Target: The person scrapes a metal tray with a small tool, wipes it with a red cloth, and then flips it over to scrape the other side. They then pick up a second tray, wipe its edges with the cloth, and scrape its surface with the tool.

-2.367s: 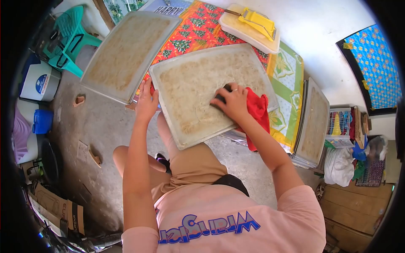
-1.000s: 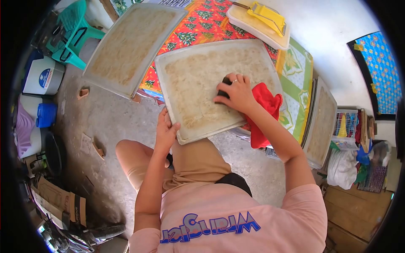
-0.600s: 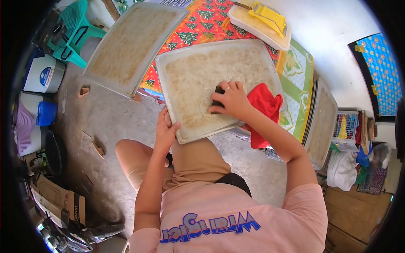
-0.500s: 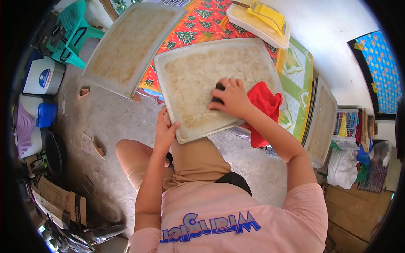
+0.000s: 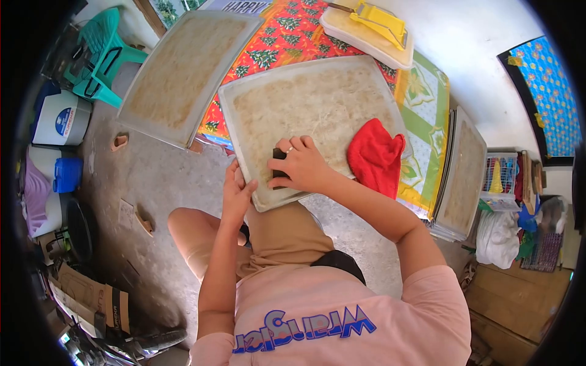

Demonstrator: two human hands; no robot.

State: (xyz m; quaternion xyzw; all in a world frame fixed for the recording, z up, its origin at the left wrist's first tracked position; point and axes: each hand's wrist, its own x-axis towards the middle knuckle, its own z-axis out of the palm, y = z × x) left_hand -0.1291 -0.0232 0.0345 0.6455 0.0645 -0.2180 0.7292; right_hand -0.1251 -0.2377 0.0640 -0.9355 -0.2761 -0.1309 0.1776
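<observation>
In front of me a large pale panel with brownish patches lies tilted, its near corner over my lap and its far part on the table. My left hand grips the panel's left edge near that corner, thumb on top. My right hand holds a small dark block down on the panel's surface, close to the near left corner. What the block is exactly, I cannot tell. A crumpled red cloth lies on the right side of the panel, beside my right forearm.
A similar panel lies at the left on the table's red patterned cover. Behind stands a white tub with a yellow tool on top. More panels stand stacked at the right. A green chair is at far left.
My right hand has moved with the dark block toward the near left corner of the panel. My left hand keeps its hold on the edge. The red cloth is now more fully visible.
</observation>
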